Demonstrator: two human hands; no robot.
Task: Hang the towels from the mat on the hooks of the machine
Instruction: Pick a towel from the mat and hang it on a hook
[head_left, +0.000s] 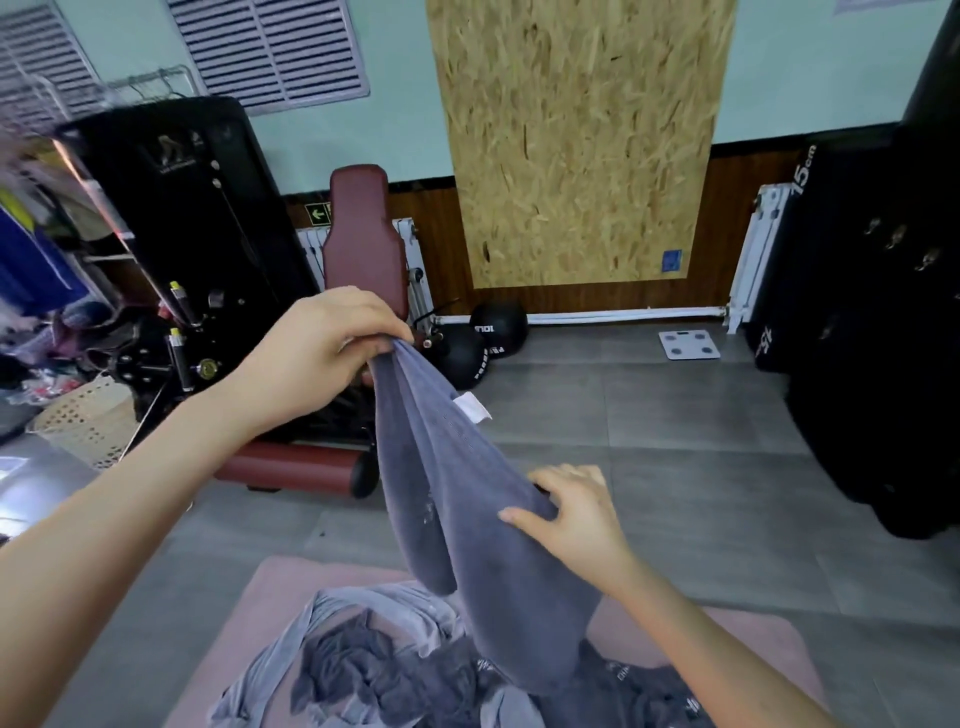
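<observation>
A grey-blue towel (467, 519) with a white tag hangs stretched in front of me. My left hand (317, 353) grips its bunched upper end at chest height. My right hand (571, 514) holds its right edge lower down, thumb on the cloth. The towel's bottom end hangs down to a heap of several grey towels (384, 665) on a pink mat (260, 623) at my feet. The black exercise machine (197, 234) with a dark red padded seat (363, 244) stands to the left ahead. Small metal hooks (896, 239) show on the black padded block at the right.
Two black medicine balls (488, 338) lie by the wall behind the machine. A white scale (688, 344) sits on the grey tile floor. A perforated basket (88, 421) and clutter stand at the left. An OSB panel (582, 140) leans on the far wall.
</observation>
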